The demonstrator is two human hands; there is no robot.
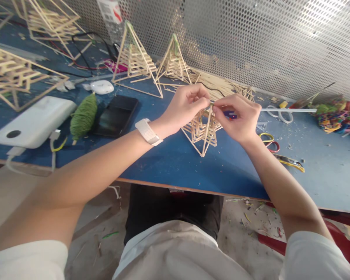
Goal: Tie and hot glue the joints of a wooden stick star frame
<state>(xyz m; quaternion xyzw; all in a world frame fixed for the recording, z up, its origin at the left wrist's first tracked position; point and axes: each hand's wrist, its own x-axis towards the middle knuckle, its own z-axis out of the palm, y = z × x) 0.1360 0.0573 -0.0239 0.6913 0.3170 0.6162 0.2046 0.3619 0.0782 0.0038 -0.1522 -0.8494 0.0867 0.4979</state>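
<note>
A small pyramid of thin wooden sticks [203,136], with stacked rungs inside it, stands on the blue table before me. At its peak my left hand [191,103] is closed in a pinch, thumb against fingertips. My right hand [237,116] pinches at the same spot from the other side, its fingertips touching the top of the sticks. Whatever lies between the fingers is too small to make out; a faint greenish bit shows there. Behind stand two similar stick pyramids, a left one [135,62] and a right one [174,64], with green thread round their peaks.
Left lie a white power bank [33,121], a bundle of green thread [84,116], a black phone [117,116] and larger stick frames [10,74]. Loose sticks [221,83] lie along the perforated metal panel [268,42]. Right are scissors [270,142], a yellow cutter [290,162] and tangled coloured threads [332,114].
</note>
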